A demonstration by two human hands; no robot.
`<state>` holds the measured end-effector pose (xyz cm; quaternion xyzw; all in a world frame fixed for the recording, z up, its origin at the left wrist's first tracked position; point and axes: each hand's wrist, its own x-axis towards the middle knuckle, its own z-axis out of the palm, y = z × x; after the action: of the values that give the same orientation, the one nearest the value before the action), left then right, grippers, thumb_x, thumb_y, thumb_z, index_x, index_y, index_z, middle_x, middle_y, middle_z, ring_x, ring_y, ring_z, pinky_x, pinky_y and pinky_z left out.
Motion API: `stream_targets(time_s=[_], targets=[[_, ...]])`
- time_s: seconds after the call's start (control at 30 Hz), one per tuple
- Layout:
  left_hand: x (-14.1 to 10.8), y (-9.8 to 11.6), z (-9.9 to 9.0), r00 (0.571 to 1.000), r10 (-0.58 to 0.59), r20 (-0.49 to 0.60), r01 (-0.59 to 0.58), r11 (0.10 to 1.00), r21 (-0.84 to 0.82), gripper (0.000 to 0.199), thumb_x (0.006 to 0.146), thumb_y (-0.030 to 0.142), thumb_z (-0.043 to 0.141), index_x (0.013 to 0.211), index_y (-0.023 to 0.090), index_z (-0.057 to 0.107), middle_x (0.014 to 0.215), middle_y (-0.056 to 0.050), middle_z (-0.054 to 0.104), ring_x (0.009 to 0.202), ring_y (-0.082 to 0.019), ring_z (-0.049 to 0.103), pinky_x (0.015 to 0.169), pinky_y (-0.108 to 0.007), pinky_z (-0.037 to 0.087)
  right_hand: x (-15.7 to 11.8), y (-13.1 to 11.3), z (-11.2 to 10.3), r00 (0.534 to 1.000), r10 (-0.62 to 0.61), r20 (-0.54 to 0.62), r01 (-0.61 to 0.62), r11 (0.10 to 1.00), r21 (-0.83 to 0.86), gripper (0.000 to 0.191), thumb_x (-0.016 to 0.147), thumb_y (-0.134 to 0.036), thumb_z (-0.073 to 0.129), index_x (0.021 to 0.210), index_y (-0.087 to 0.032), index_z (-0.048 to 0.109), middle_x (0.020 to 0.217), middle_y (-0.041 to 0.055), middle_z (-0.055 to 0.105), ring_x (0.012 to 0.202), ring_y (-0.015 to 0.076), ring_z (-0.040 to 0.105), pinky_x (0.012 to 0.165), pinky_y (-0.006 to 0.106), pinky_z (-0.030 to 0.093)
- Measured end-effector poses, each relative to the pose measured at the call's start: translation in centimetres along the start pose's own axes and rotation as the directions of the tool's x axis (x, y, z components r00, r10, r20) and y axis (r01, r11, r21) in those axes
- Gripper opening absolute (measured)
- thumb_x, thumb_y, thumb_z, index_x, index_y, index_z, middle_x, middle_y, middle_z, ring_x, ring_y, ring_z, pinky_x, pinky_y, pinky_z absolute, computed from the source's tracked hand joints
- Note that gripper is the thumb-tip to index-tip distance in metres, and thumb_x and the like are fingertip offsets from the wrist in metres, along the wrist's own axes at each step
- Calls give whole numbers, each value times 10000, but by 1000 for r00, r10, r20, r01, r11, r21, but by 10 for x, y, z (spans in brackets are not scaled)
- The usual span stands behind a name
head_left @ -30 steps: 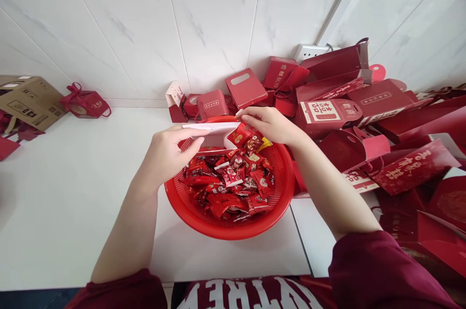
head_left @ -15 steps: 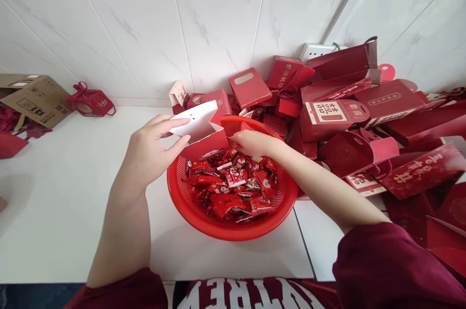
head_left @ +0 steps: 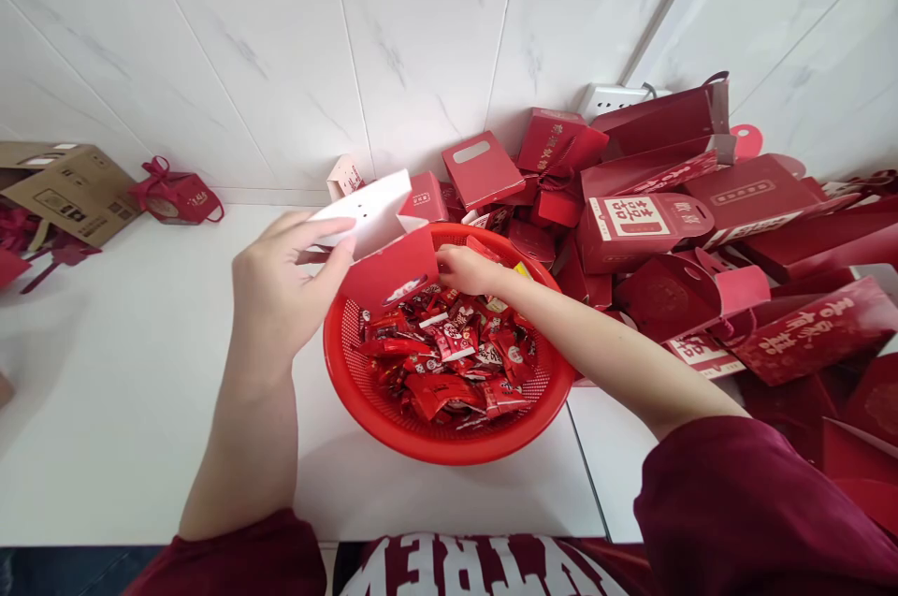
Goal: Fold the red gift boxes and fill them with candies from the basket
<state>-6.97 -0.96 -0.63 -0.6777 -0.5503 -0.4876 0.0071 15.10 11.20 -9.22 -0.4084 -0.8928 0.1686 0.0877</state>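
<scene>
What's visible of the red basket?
The red basket is round, apparently plastic, with a thick smooth rim and a finely perforated wall. It sits upright on the white table, heaped with mostly red wrapped sweets. The right hand is inside its far part. The left hand holds an open red box over its far left, hiding some rim; whether box and basket touch is unclear.
</scene>
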Motion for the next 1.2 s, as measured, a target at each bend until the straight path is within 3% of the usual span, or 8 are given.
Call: stream_targets(time_s=[0.23, 0.33, 0.53, 0.73, 0.83, 0.97, 1.1, 1.2], targets=[[-4, 13, -6, 984, 43, -171, -55, 996, -69, 280, 825, 137, 746, 1048, 296, 808, 1030, 13, 741, 849, -135, 710, 753, -291, 652, -1, -14, 14, 980, -152, 131, 148, 988, 42, 424, 934, -457, 685, 1260, -186, 670, 1260, 97, 725, 1144, 241, 685, 935, 299, 514], [-6, 14, -8, 980, 52, -193, -58, 998, -29, 295, 828, 139, 761, 1059, 319, 803, 1038, 20, 743, 808, -133, 713, 742, -317, 645, 0, -19, 19, 973, -160, 167, 165, 986, -14, 452, 862, -382, 768, 1236, -147, 672, 1283, 163, 694, 1208, 311, 642, 947, 354, 499], [-4, 9, -6, 977, 96, -192, -108, 993, -54, 265, 893, 183, 724, 1094, 343, 789, 1054, 20, 736, 840, -141, 721, 754, -317, 658, -6, -20, 4, 970, -126, 207, 142, 988, -66, 318, 877, -215, 674, 1194, -196, 688, 1131, 99, 754, 1020, 257, 707, 827, 308, 496], [-5, 4, 0, 991, 83, -106, -102, 977, -186, 373, 822, 186, 799, 1162, 337, 774, 1156, 12, 724, 916, -166, 723, 800, -330, 666, -37, -10, -38, 995, -33, 98, 43, 994, -100, 217, 871, -189, 659, 1080, -207, 715, 1118, 70, 754, 993, 226, 697, 855, 303, 505], [-7, 3, 6, 993, 118, 19, -108, 955, -277, 437, 782, 181, 832, 1191, 320, 766, 1182, -7, 715, 1026, -198, 710, 833, -337, 665, -62, -11, -65, 989, 90, -121, -106, 986, -129, 212, 902, -187, 606, 1090, -192, 703, 1164, 103, 725, 1057, 264, 678, 903, 370, 512], [-6, 4, 15, 949, 153, 275, -57, 943, -327, 423, 817, 251, 814, 1234, 293, 753, 1254, -37, 707, 1053, -205, 707, 864, -329, 650, -99, -23, -91, 802, 146, -579, -180, 984, -2, 233, 898, -172, 624, 1125, -200, 669, 1127, 98, 726, 1044, 274, 691, 894, 425, 548], [0, 3, 12, 761, 185, 622, -41, 970, -238, 317, 877, 371, 761, 1188, 317, 777, 1299, -31, 707, 1183, -247, 669, 1001, -374, 592, -126, -47, -89, 646, -70, -760, 356, 908, 219, 303, 910, -208, 695, 1185, -277, 589, 1125, 47, 722, 1052, 230, 714, 896, 409, 600], [3, 0, 5, 649, 187, 737, -58, 979, -197, 314, 908, 418, 716, 1202, 325, 767, 1341, -22, 698, 1240, -270, 645, 1100, -431, 524, -132, -61, -79, 578, -270, -770, 555, 822, 128, 358, 903, -202, 709, 1206, -344, 583, 1124, 20, 734, 1048, 236, 726, 914, 448, 613]])
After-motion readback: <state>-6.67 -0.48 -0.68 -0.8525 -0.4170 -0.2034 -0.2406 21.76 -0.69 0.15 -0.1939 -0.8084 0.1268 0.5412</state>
